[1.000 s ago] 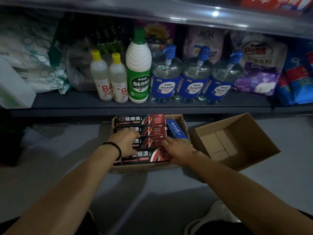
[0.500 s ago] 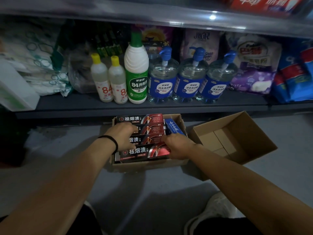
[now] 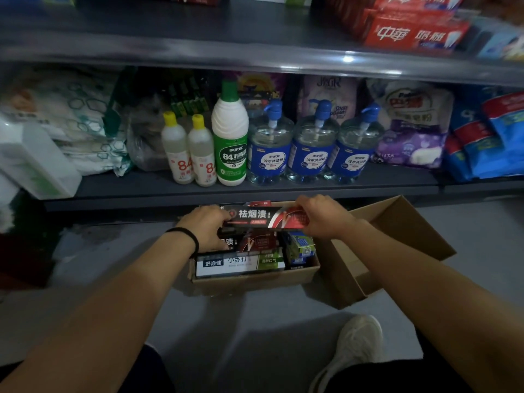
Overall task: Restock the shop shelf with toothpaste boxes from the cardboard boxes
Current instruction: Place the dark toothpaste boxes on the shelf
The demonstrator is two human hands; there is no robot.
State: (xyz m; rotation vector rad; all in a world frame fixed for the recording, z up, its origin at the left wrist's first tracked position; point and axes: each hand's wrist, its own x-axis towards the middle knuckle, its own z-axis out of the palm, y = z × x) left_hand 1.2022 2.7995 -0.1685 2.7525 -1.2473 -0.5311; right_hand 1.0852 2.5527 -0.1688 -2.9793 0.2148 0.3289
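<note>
A black and red toothpaste box hangs level above the cardboard box on the floor. My left hand grips its left end and my right hand grips its right end. Whether more boxes are stacked beneath the lifted one is hidden. Inside the cardboard box lie another black and red toothpaste box, a white and green one at the front, and small blue packs at the right. Red toothpaste boxes sit on the upper shelf at the top right.
An open cardboard box stands to the right, holding plain brown cartons. The lower shelf carries bleach bottles, blue pump bottles and detergent bags. My shoe rests on the grey floor.
Both hands have lifted the black and red toothpaste box up out of the cardboard box, uncovering the white and green box beneath. The view has tilted upward, showing the upper shelf.
</note>
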